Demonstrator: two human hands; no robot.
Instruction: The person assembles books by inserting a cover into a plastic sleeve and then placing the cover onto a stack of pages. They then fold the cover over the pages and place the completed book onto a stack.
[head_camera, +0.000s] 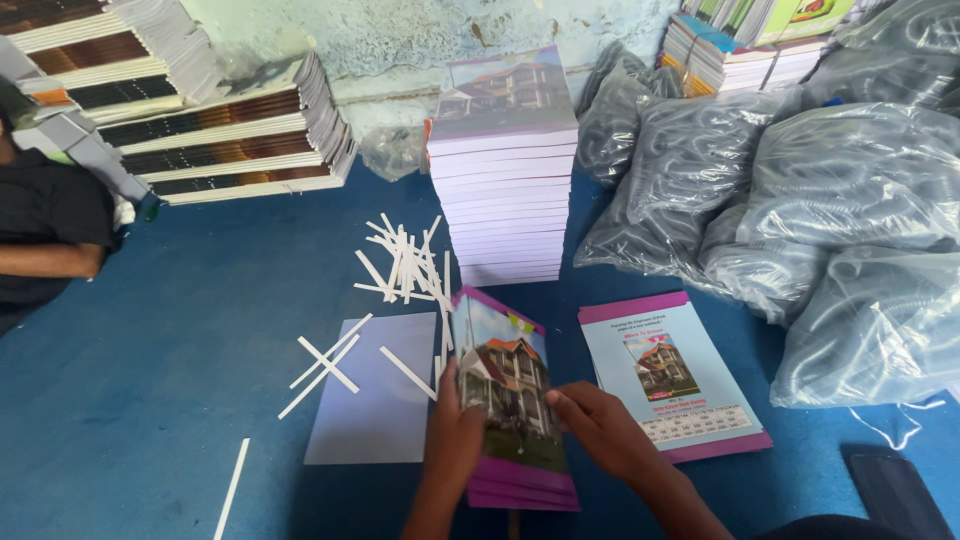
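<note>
Left hand and right hand clasped the notebook bundle at opposite edges, steadying it; paper strips lay beyond.

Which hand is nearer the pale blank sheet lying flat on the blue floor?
Left. The left hand grips the booklet's left edge, right beside the blank sheet. The right hand is on the booklet's far side, away from the sheet.

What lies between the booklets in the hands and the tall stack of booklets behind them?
In the head view, only bare blue floor separates the held booklets from the tall stack; the white paper strips lie just left.
</note>
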